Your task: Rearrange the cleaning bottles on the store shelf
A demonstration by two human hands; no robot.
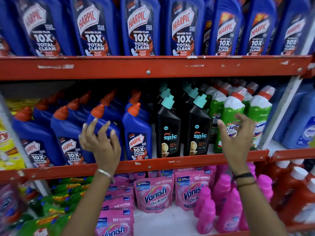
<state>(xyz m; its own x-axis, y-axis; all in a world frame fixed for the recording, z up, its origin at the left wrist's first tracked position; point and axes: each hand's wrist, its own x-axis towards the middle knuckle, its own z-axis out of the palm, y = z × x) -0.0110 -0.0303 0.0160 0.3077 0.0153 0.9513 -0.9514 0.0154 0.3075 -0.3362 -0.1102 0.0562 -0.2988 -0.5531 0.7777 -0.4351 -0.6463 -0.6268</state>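
On the middle red shelf [153, 163] stand blue Harpic bottles [137, 133] with orange caps, two rows of black Spic bottles [167, 133] with teal caps, and green Domex bottles [231, 114] with white tops. My left hand [100, 140] hovers open, fingers spread, in front of a blue Harpic bottle [102, 121]. My right hand [237, 138] is open in front of the green bottles, fingers curled and apart. Neither hand holds anything.
Large blue Harpic bottles [139, 26] fill the top shelf. Below are pink Vanish pouches [154, 193], pink bottles [226, 201], green packs at left and red bottles [293, 189] at right. Light blue bottles [301, 123] stand in the bay to the right.
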